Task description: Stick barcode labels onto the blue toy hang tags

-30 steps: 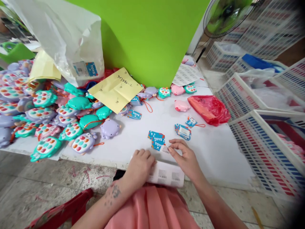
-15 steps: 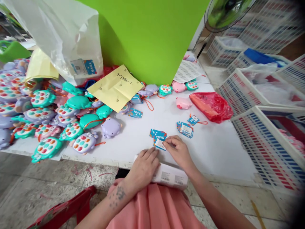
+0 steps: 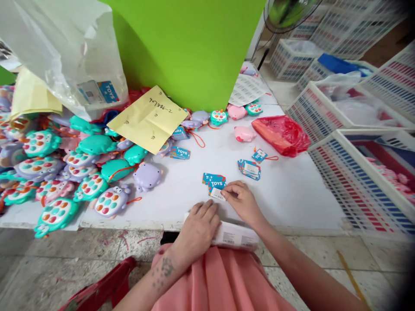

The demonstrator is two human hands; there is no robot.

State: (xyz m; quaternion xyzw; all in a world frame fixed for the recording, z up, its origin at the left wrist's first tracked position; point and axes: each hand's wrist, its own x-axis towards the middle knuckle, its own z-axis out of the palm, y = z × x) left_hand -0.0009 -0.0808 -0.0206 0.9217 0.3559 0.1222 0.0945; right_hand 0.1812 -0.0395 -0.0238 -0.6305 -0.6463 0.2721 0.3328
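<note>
My right hand is closed, thumb and forefinger pinching the edge of a white barcode sticker. That sticker lies over the lower part of a blue TOYS card, which overlaps other cards on the white table. Just left of it, my left hand lies palm down with its fingers extended, resting across one end of a white barcode label sheet at the table's front edge. Its thumb is hidden. A stack of cards with white stickers lies beyond my right hand.
Purple, green and pink animal-shaped popper toys are heaped at left. A yellow paper and a clear plastic bag lie over them. A green panel stands behind. At right are a red plastic bag and white baskets.
The view has shifted slightly, so the toys and baskets appear further left. Both hands keep almost the same pose, the right fingers still at the sticker on the card.
</note>
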